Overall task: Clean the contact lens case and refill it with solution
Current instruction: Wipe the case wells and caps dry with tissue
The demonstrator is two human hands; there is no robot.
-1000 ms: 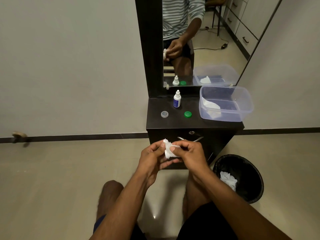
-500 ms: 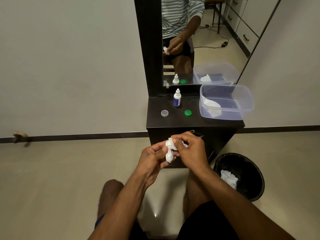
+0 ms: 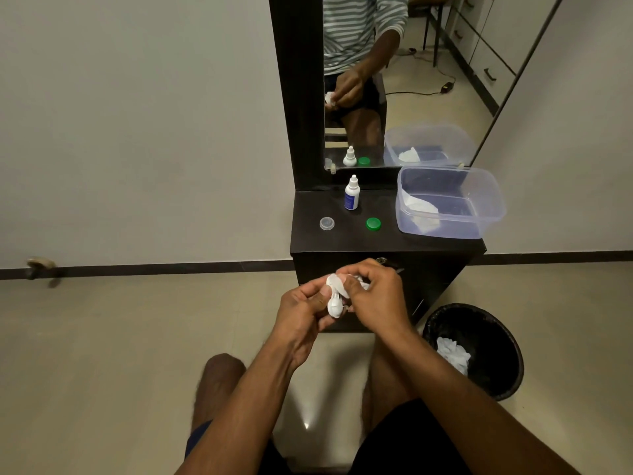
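In front of the dark cabinet, my left hand point(image 3: 303, 308) holds the white contact lens case point(image 3: 334, 303) upright by its side. My right hand point(image 3: 375, 296) pinches a white tissue point(image 3: 339, 284) against the case's upper well. Most of the tissue is hidden under my fingers. On the cabinet top point(image 3: 342, 240) stand the small white solution bottle point(image 3: 351, 193), a clear cap point(image 3: 326, 223) and a green cap point(image 3: 373, 224).
A clear plastic tub point(image 3: 479, 186) with a crumpled tissue inside sits on the cabinet's right side. A black waste bin point(image 3: 479, 337) holding used tissue stands on the floor at the right. A mirror point(image 3: 394, 80) rises behind the cabinet. My knees are below.
The lens case has come out from under the tissue and now shows below it. Both hands have risen slightly towards the cabinet front, with the tissue now bunched at the case's upper well.
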